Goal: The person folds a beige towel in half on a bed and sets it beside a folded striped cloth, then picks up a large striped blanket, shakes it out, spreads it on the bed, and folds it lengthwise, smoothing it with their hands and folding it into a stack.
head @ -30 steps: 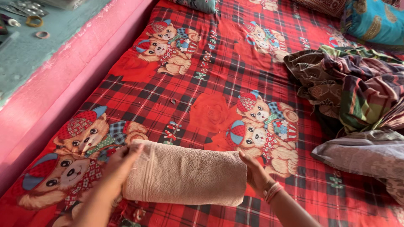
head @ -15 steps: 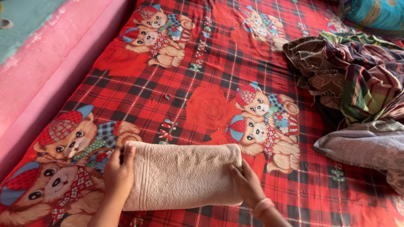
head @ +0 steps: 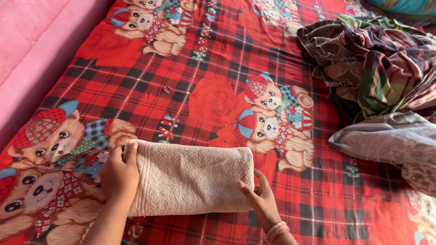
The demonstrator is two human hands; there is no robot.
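Red plaid teddy-bear bedsheet (head: 136,86), pink wall (head: 32,41) at left, daylight.
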